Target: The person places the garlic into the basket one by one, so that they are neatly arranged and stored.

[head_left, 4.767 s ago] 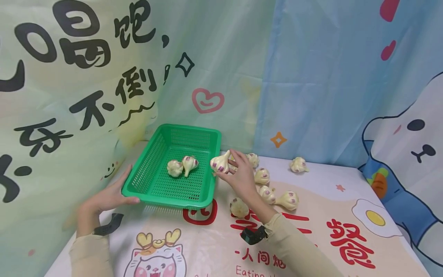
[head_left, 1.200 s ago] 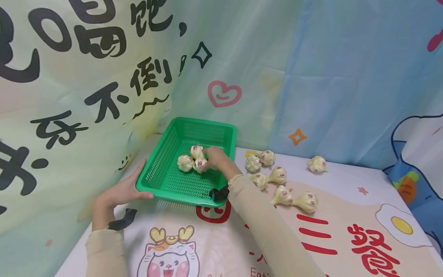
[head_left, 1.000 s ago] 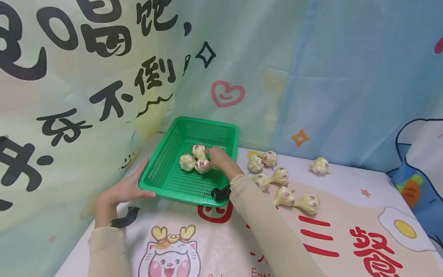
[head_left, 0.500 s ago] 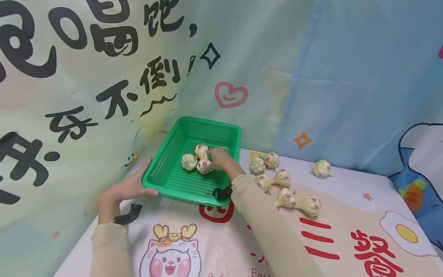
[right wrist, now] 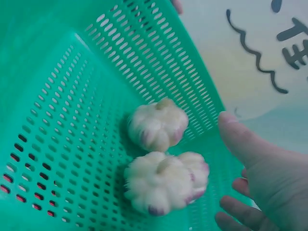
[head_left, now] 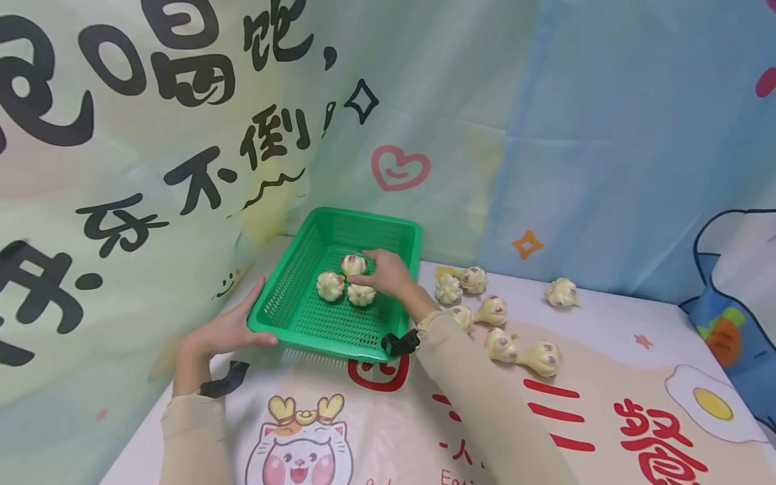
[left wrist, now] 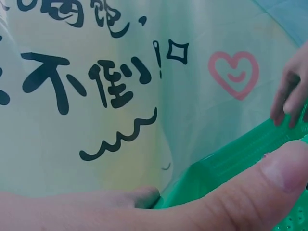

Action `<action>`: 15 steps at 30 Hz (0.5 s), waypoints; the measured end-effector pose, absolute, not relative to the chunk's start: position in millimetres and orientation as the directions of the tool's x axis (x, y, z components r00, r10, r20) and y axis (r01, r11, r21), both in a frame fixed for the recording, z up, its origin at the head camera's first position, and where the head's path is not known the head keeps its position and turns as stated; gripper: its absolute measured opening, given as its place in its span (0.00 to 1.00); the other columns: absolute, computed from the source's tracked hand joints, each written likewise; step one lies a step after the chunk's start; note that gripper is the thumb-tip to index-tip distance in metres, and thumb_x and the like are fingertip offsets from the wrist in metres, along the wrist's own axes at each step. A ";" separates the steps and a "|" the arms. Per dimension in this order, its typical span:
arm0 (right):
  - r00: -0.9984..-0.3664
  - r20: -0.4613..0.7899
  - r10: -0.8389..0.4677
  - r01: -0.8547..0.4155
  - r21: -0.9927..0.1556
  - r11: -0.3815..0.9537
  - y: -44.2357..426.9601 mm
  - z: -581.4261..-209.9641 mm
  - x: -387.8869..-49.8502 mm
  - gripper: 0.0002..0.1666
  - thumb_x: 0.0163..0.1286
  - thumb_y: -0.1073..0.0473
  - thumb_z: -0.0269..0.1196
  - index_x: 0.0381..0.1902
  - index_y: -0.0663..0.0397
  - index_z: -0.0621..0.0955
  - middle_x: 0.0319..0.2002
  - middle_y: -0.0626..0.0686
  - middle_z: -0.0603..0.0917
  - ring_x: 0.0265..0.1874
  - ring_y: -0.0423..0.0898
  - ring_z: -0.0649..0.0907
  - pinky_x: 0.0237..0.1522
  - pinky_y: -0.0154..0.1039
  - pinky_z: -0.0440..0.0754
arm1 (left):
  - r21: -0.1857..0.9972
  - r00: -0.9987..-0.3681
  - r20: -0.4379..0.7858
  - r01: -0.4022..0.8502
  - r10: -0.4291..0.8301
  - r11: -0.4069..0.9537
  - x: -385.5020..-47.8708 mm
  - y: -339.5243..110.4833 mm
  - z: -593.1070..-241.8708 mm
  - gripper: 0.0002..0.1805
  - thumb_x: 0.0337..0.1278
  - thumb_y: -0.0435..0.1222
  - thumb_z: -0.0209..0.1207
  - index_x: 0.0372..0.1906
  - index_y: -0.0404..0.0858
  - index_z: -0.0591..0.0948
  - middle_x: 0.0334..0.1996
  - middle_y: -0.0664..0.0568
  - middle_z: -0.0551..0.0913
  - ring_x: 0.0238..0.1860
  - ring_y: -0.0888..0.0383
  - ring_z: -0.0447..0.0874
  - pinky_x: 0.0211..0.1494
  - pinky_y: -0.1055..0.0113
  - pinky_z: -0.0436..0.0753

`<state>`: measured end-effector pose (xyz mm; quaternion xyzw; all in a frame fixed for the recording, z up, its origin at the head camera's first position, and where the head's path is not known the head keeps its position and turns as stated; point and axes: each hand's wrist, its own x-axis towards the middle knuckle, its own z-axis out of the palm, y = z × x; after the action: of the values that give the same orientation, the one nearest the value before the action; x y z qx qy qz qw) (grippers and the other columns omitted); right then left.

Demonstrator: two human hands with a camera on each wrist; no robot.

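Note:
Three white, purple-marked garlic bulbs lie close together in a green perforated plastic basket (head_left: 321, 347): one at the left (head_left: 330, 287), one at the back (head_left: 354, 265), one at the front right (head_left: 362, 295). My right hand (head_left: 391, 275) hovers over the basket's right half, thumb and fingers apart, just beside the bulbs. In the right wrist view the right hand (right wrist: 272, 178) has nothing between its spread thumb and fingers. My left hand (head_left: 227, 328) grips the basket's front-left corner. Its thumb (left wrist: 269, 183) lies over the rim in the left wrist view, with the fingers outside the wall.
Several garlic bulbs (head_left: 492, 310) lie in a loose group on the printed tablecloth right of the basket. A lone garlic bulb (head_left: 562, 293) sits farther right, near the back curtain (head_left: 448, 168). The right sleeve (head_left: 485, 391) covers part of the table.
4.8 seconds ago my right hand held a bulb beside the basket, which had two inside. That bulb now sits with them; within the last half second the fingers let go of it and lifted slightly.

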<state>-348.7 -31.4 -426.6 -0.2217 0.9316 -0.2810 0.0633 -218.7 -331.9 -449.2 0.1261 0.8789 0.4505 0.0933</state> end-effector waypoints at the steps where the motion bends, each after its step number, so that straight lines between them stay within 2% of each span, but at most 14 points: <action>1: -0.897 0.019 -0.441 -0.374 -0.565 0.736 -27.6 -423.8 -345.9 0.45 0.59 0.38 0.65 0.69 0.52 0.67 0.66 0.56 0.71 0.61 0.52 0.74 0.58 0.48 0.75 | 0.815 -0.950 -0.051 0.138 0.307 0.563 -219.0 -330.8 -448.8 0.68 0.43 0.41 0.72 0.75 0.47 0.29 0.76 0.39 0.34 0.73 0.38 0.41 0.68 0.38 0.51; 10: -0.923 0.117 -0.366 -0.352 -0.639 0.684 24.9 -395.9 -310.1 0.47 0.59 0.34 0.63 0.71 0.44 0.63 0.71 0.52 0.65 0.66 0.52 0.70 0.61 0.52 0.72 | 0.805 -0.953 -0.058 0.132 0.298 0.579 -215.1 -326.9 -446.3 0.67 0.44 0.38 0.71 0.75 0.45 0.28 0.75 0.36 0.35 0.71 0.37 0.46 0.66 0.37 0.54; 15: -0.944 0.170 -0.282 -0.319 -0.681 0.659 61.7 -391.5 -283.6 0.47 0.58 0.35 0.64 0.72 0.41 0.62 0.71 0.51 0.65 0.66 0.53 0.70 0.60 0.53 0.73 | 0.810 -0.949 -0.047 0.146 0.312 0.567 -215.3 -328.1 -446.2 0.68 0.44 0.37 0.71 0.74 0.45 0.28 0.75 0.36 0.33 0.71 0.35 0.42 0.66 0.34 0.52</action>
<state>-283.6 61.7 -391.5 -0.1651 0.9105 -0.3783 -0.0247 -215.3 -328.1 -446.2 0.1299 0.8804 0.4466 0.0927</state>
